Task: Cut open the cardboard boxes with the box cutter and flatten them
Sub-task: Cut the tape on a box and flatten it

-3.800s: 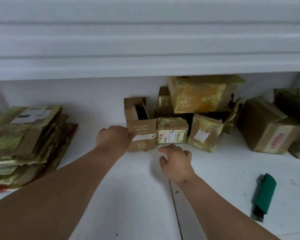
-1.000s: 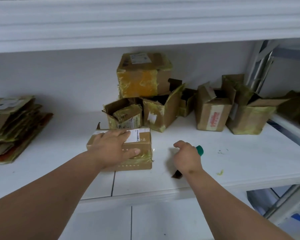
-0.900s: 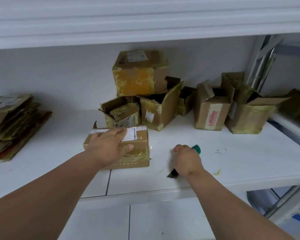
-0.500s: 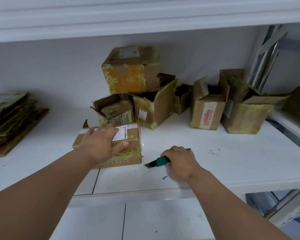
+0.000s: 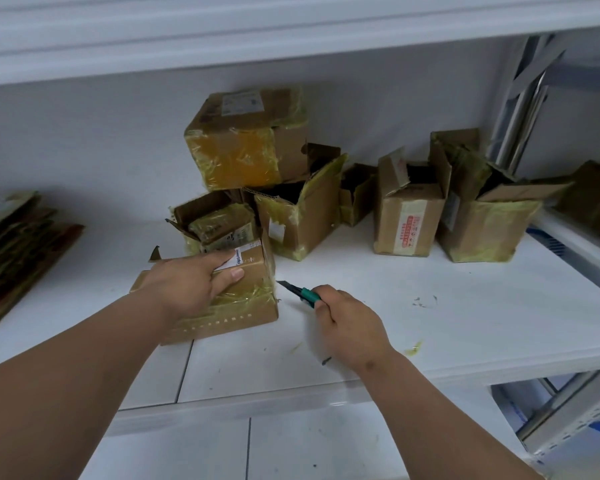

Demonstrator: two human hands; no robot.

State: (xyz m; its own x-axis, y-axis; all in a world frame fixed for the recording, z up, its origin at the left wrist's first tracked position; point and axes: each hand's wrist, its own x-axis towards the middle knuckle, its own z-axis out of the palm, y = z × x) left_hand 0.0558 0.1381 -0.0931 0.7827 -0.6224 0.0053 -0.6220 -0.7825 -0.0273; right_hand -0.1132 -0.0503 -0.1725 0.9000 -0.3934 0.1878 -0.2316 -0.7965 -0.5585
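A small taped cardboard box (image 5: 246,306) with a white label lies near the front of the white shelf (image 5: 465,323). My left hand (image 5: 191,285) presses flat on its top, thumb against the side. My right hand (image 5: 350,327) grips a green box cutter (image 5: 300,293), whose dark blade tip points at the box's right edge and nearly touches the yellow tape. Behind stands a heap of taped boxes, the biggest (image 5: 246,140) on top, and several open ones (image 5: 302,213) below it.
A stack of flattened cardboard (image 5: 11,251) lies at the left of the shelf. More open boxes (image 5: 409,213) stand at the back right beside a metal upright (image 5: 520,109). Another shelf board hangs overhead. Scraps of tape litter the shelf's front right.
I drew the small box forward from the heap and picked up the box cutter. In the last second my right hand turned the blade and brought it up to the box's right edge.
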